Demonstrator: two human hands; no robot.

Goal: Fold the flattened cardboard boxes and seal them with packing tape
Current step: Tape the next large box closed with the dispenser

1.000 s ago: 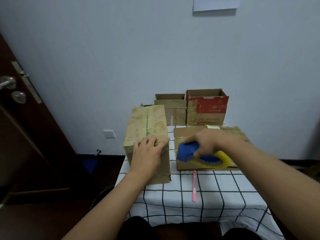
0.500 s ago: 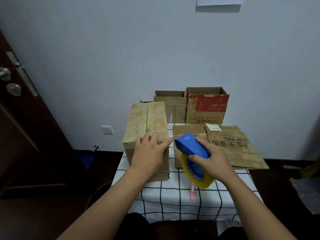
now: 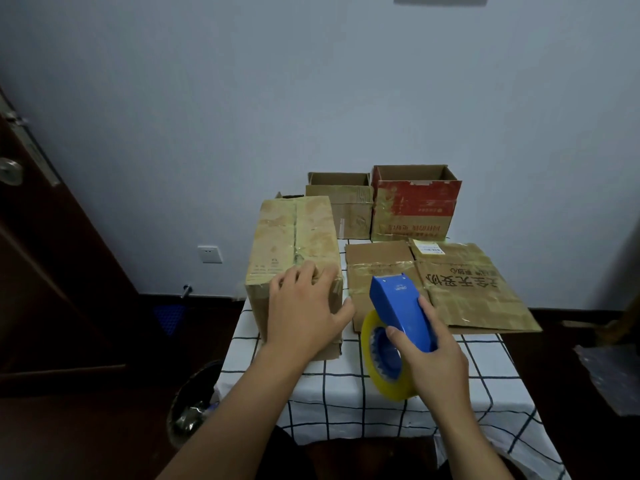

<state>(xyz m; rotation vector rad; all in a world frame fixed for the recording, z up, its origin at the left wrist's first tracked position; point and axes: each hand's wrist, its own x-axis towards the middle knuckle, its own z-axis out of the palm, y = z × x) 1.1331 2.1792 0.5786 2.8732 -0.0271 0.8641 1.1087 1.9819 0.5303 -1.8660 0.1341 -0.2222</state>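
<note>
- Gripping is done by our right hand (image 3: 437,358), whose fingers and thumb curl round the blue plastic tape dispenser (image 3: 401,311); its roll of yellowish clear packing tape (image 3: 388,358) hangs below the handle, above the near part of the table.
- Our left hand (image 3: 304,313) lies flat with fingers spread on the near top edge of the tall brown folded cardboard box (image 3: 294,251), pressing it rather than clasping it; the thumb reaches toward the box's right corner.
- We see this folded box standing on the left part of the white cloth with dark grid lines (image 3: 346,393) that covers the table, its top flaps closed and glossy with tape along the centre seam.
- Just right of it lies a flattened brown cardboard box with dark printed characters (image 3: 460,282), flat on the cloth.
- At the far edge, against the pale wall, stand two open-topped boxes side by side: a plain brown carton (image 3: 341,206) and a red-and-brown carton (image 3: 414,206).
- Left of the table we note a white wall socket (image 3: 209,254) and a dark wooden door (image 3: 41,258).
</note>
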